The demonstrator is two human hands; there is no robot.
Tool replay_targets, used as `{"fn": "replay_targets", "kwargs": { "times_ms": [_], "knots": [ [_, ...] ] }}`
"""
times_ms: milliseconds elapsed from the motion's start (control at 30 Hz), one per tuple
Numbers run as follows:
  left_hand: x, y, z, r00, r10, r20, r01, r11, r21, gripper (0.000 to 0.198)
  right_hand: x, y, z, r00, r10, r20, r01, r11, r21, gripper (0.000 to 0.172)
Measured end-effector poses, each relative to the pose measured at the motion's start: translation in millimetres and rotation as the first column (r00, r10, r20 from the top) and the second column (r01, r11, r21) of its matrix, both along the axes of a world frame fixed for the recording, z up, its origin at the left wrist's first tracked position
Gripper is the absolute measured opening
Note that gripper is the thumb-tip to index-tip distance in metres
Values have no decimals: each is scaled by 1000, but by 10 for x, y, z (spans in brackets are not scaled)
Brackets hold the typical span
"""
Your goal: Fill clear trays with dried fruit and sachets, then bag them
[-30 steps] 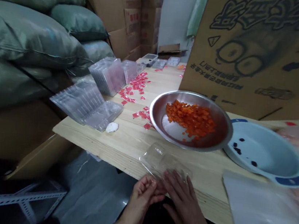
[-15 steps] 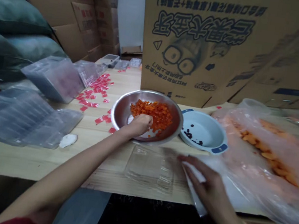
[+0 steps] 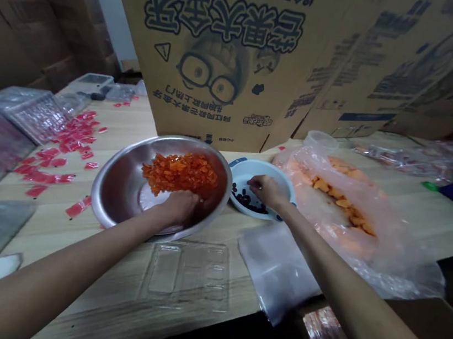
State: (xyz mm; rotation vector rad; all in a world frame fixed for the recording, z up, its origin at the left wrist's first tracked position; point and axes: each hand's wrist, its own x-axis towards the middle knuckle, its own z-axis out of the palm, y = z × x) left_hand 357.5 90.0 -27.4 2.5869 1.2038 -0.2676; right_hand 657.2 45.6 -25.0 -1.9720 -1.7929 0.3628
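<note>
Orange pieces point(image 3: 182, 172) fill the left hand point(image 3: 177, 207), seemingly clenched; right hand point(image 3: 265, 190) pinches dark bits point(image 3: 245, 198).

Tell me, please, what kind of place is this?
Probably a storeroom or small packing workshop. Large printed cardboard cartons stand behind a wooden table. On it are a steel bowl of orange pieces, clear plastic trays and scattered red sachets.

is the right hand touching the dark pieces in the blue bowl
Touching: the head view shows the right hand inside the blue bowl, fingertips down on the dark pieces.
</note>
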Motion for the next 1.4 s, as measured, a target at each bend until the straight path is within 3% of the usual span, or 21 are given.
{"fn": "replay_targets", "kwargs": {
  "times_ms": [100,233,367,433,467,533,600,667,733,833,900,967,1067,1133,1233,1333,1400],
  "knots": [
    [-115,5,20,999,5,34,-5,1000,22,20,-15,149,-158,1000,19,18,-18,999,-52,13],
    [-362,73,74,991,101,92,-106,993,50,15,-78,252,-308,1000,29,1,-29,997,-76,13],
    [-621,84,142,961,164,222,-181,982,59,10,-93,267,-277,999,-8,-35,7,999,-38,27],
    [-715,-70,219,879,178,442,-237,968,83,11,-82,186,-165,997,-30,-65,30,1000,-3,27],
    [-740,-208,268,800,178,573,-278,956,91,11,-88,104,-89,996,-38,-83,39,999,18,25],
    [-729,-593,364,614,177,769,-354,933,68,16,-154,-154,73,991,-27,-129,36,997,62,17],
    [-633,-1041,397,513,175,840,-345,938,15,17,-322,-522,194,976,61,-209,-41,994,99,7],
    [-481,-1422,303,570,139,810,-224,975,-9,7,-576,-922,209,904,253,-345,-228,967,113,5],
    [-318,-1645,78,669,84,739,-110,994,-13,15,-853,-1249,96,872,305,-382,-311,949,49,10],
    [-138,-1715,-342,758,87,647,-91,996,-27,20,-1159,-1477,-202,912,276,-303,-291,957,-4,16],
    [-87,-1713,-527,786,92,612,-111,994,-7,21,-1243,-1494,-365,927,271,-260,-276,961,16,20],
    [-99,-1750,-553,793,83,603,-127,991,31,22,-1243,-1486,-432,927,285,-243,-283,958,47,23],
    [-232,-1810,-292,750,46,659,-107,993,53,22,-1134,-1495,-319,914,332,-235,-318,943,95,25],
    [-392,-1708,-4,706,20,708,-106,991,77,23,-1029,-1468,-109,902,352,-250,-326,935,141,23],
    [-673,-1185,349,733,69,677,-225,963,145,24,-934,-1221,298,900,359,-247,-316,928,199,19],
    [-851,-441,399,921,217,323,-263,959,109,23,-1032,-678,554,908,405,-111,-389,911,139,15],
    [-862,-55,294,968,228,102,-232,972,32,23,-1197,-259,545,904,427,-6,-427,904,-17,19]
  ]
}}
